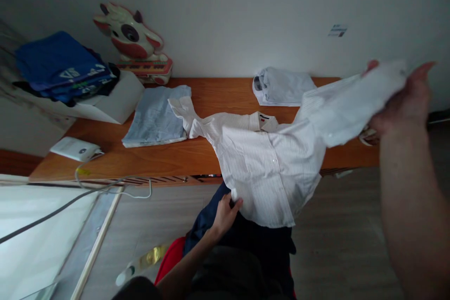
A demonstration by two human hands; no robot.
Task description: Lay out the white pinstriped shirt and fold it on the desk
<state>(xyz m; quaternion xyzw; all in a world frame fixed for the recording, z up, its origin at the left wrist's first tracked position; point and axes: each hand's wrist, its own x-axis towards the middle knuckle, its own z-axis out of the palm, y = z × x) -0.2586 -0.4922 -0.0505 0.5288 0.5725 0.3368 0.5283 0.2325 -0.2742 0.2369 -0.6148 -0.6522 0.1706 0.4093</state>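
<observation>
A white striped long-sleeved shirt (256,154) is spread over the wooden cabinet top, its lower part hanging over the front edge above my lap. My left hand (226,215) pinches the shirt's bottom hem at the left corner. Raised at the right, my right hand (409,101) holds up one sleeve, with the thumb sticking out and most fingers hidden behind the cloth. The other sleeve lies bent to the left, its cuff on a folded light-blue garment (154,117). The collar points toward the wall.
A folded white garment (283,85) lies near the wall on the cabinet top (200,159). At left are a white box (121,98) bearing blue clothes (63,65), a cow-shaped toy keyboard (133,42), and a white power bank (75,148) with a cable. A bottle (144,262) lies on the floor.
</observation>
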